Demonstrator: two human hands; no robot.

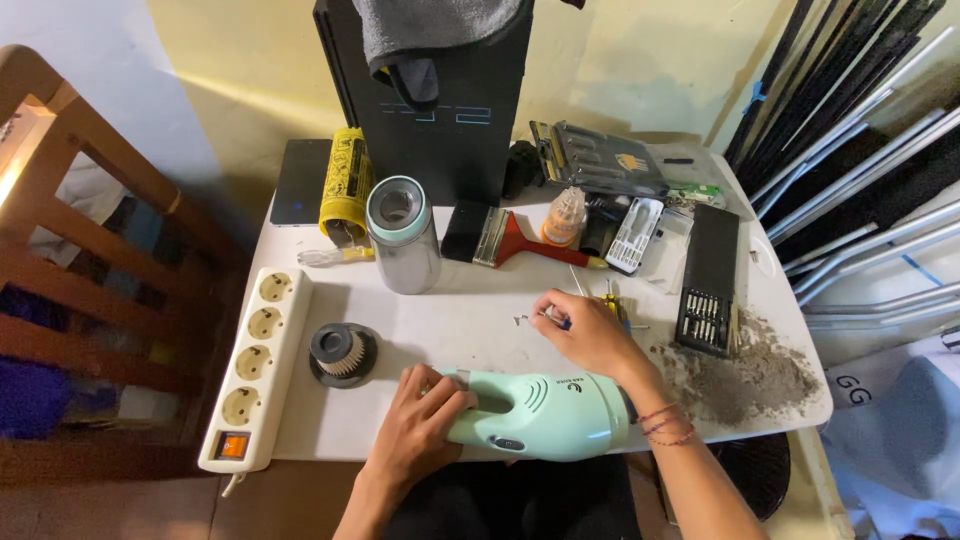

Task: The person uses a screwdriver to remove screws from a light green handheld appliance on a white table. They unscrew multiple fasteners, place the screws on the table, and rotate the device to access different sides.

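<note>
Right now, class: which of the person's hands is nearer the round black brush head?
Left. The left hand lies just right of the brush head; the right hand is farther right.

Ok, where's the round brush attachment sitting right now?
The round brush attachment sits on the white table, left of centre, between the power strip and the left hand that rests on the mint green handheld vacuum.
</note>
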